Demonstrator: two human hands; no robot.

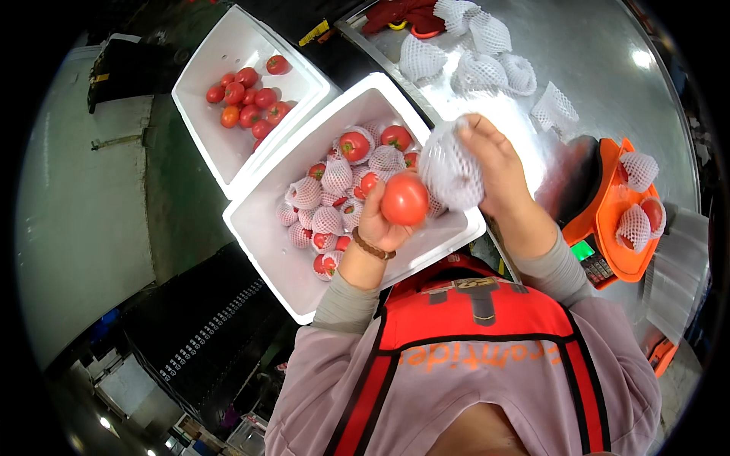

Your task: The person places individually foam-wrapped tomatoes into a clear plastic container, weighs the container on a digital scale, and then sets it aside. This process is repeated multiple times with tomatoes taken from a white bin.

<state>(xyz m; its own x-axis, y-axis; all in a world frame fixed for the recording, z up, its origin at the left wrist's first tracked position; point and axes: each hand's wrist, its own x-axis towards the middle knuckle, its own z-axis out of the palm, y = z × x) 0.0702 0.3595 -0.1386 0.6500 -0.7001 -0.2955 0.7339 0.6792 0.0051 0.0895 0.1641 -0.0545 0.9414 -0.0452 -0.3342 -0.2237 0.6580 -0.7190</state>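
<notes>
My left hand (378,228) is closed round a bare red tomato (404,199), held over the near right end of a white foam box (262,209). Close beside it, my right hand (494,163) grips a white foam net sleeve (452,167), its fingers at the sleeve's upper edge. Whether anything is inside that sleeve I cannot tell. In the box below lie several tomatoes in foam nets (327,221), some with red skin showing at the top.
A second white foam box (199,57) behind holds several bare tomatoes (249,96). Loose foam nets (483,72) lie on the metal table (601,68). At right stands an orange scale (604,220) with netted tomatoes on it. Beside it are clear plastic trays (677,266).
</notes>
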